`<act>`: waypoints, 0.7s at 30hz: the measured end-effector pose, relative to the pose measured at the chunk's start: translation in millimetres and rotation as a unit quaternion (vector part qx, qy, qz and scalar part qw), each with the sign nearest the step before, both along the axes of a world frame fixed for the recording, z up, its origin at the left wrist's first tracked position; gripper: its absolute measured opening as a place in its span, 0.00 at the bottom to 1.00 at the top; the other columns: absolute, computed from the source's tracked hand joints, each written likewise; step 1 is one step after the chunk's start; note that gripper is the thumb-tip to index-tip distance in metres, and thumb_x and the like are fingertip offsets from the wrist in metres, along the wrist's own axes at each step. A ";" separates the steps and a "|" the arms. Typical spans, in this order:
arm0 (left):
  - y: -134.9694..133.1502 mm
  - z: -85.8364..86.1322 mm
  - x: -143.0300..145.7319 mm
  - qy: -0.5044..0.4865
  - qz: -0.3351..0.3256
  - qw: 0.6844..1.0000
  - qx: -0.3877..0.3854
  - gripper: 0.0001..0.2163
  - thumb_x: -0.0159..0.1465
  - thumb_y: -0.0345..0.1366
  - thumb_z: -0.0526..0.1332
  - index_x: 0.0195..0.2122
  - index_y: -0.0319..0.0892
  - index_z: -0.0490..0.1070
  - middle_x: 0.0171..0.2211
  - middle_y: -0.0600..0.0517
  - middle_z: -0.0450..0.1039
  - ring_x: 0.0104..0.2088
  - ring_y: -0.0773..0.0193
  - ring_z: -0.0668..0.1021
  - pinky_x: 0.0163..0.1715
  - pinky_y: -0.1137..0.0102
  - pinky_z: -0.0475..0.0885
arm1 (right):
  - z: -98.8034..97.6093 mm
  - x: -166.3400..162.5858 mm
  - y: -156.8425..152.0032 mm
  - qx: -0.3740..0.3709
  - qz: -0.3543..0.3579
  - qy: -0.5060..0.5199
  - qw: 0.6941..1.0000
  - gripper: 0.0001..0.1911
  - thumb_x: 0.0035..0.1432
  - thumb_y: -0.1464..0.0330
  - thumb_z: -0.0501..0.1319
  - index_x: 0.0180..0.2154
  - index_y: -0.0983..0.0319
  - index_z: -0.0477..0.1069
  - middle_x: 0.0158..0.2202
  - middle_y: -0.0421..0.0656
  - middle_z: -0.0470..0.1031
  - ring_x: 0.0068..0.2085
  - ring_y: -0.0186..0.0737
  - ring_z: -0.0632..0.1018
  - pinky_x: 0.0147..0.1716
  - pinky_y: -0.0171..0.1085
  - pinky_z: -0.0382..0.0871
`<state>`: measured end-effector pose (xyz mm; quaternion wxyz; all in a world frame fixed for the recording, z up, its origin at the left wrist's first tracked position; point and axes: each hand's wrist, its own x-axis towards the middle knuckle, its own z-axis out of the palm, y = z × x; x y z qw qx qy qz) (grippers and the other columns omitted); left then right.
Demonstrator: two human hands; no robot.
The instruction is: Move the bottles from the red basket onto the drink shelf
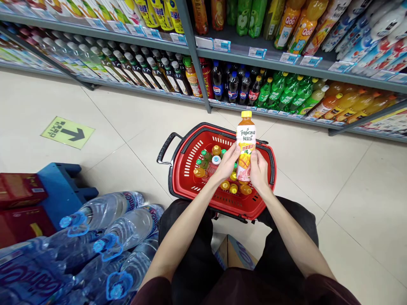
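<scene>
Between my two hands stands a Tropicana juice bottle [246, 146] with a yellow cap, its label facing me. My left hand [228, 163] grips its left side, and my right hand [258, 169] closes on its right side. The bottle is upright above a red shopping basket [182, 186], which stands in front of my knees. Inside the basket are several bottles with green, yellow and orange caps, plus a white-capped bottle [216, 160]. My hands and the juice bottle hide part of the basket's contents. The basket's black handle [165, 148] sticks out to the left.
Grey shelves [286, 67] full of drink bottles run across the far side. Large water bottles [127, 226] are stacked at the lower left, beside a blue pallet [60, 190] with red boxes [22, 190]. A yellow arrow sign [68, 132] lies on the tiled floor.
</scene>
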<state>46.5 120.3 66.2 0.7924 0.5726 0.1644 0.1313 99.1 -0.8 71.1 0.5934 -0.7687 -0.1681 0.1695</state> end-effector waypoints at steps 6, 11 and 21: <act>1.2 -3.7 0.2 -0.002 0.000 1.000 0.013 0.33 0.65 0.64 0.59 0.60 0.43 0.73 0.61 0.44 0.75 0.59 0.48 0.76 0.60 0.57 0.72 | 0.1 0.9 -0.4 -0.001 0.001 -0.002 1.000 0.25 0.71 0.46 0.50 0.40 0.59 0.73 0.36 0.44 0.81 0.34 0.42 0.78 0.33 0.39 0.68; 2.6 -4.6 0.4 0.000 0.004 1.000 0.031 0.33 0.65 0.65 0.59 0.58 0.42 0.75 0.59 0.43 0.76 0.57 0.48 0.78 0.58 0.58 0.73 | 1.1 1.8 -1.4 -0.007 0.004 -0.010 1.000 0.26 0.71 0.46 0.50 0.38 0.59 0.72 0.29 0.41 0.78 0.32 0.42 0.76 0.32 0.38 0.65; 2.7 -9.6 2.1 -0.002 0.014 0.998 0.061 0.33 0.66 0.64 0.58 0.58 0.41 0.75 0.60 0.41 0.76 0.58 0.48 0.77 0.58 0.58 0.73 | 1.1 3.3 -2.2 -0.001 0.010 0.005 1.000 0.27 0.70 0.44 0.50 0.38 0.59 0.72 0.31 0.42 0.78 0.32 0.41 0.76 0.32 0.38 0.66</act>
